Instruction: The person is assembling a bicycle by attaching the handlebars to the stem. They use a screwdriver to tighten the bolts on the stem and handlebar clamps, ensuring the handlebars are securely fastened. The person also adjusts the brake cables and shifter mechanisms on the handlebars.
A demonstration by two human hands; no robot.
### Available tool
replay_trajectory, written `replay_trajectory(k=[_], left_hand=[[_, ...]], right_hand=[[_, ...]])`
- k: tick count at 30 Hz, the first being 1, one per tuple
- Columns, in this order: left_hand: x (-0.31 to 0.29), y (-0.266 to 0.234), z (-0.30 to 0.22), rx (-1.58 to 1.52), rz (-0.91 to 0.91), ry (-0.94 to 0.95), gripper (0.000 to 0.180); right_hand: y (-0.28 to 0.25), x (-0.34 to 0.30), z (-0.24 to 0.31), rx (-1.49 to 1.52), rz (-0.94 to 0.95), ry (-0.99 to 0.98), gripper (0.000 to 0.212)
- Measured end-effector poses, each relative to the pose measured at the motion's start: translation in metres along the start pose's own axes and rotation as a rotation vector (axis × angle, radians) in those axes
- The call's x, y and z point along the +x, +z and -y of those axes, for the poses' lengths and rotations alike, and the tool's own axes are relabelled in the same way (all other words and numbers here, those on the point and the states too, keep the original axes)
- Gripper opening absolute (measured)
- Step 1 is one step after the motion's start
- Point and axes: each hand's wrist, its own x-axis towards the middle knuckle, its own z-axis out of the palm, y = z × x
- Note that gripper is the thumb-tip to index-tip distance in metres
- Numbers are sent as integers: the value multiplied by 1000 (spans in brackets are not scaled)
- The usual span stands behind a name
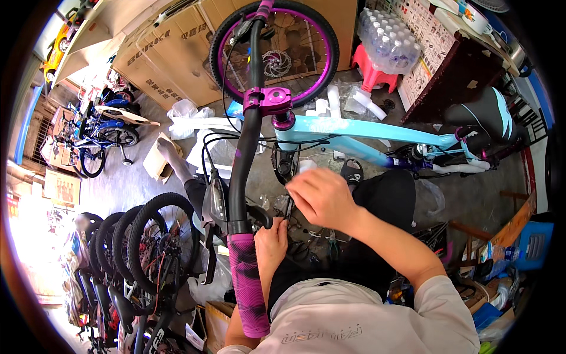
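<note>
A bicycle with a light blue frame stands before me, its black handlebar running lengthwise through the view. A magenta stem clamps the bar, and a magenta-and-black grip covers its near end. Behind that bar end, my left hand is closed with its thumb up, at a thin dark piece I cannot make out. My right hand hovers just right of it, fingers curled together; whatever they hold is hidden. A brake lever and black cables sit left of the bar.
The front wheel has a magenta rim. Several bicycles are lined up at lower left, with small blue ones beyond. Pliers lie on the floor. Bottled water rests on a red stool.
</note>
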Motion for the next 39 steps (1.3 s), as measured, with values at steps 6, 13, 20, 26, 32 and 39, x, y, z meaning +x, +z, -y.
replay_trajectory(k=[6, 13, 20, 26, 32, 39], left_hand=[[11, 25, -9, 151, 149, 40, 19], [34, 42, 1, 261, 371, -51, 28], [52, 72, 29, 295, 359, 44, 29], [4, 43, -1, 120, 331, 58, 26], [-43, 7, 69, -381, 75, -422, 27], [-9, -52, 119, -1282, -457, -632, 32]], right_hand=[[32, 46, -23, -148, 43, -52, 29], [79, 46, -16, -387, 181, 36, 59], [99, 37, -14, -410, 240, 89, 54], [91, 21, -19, -333, 285, 64, 29], [82, 16, -11, -233, 252, 25, 30], [69, 9, -20, -205, 324, -13, 33]])
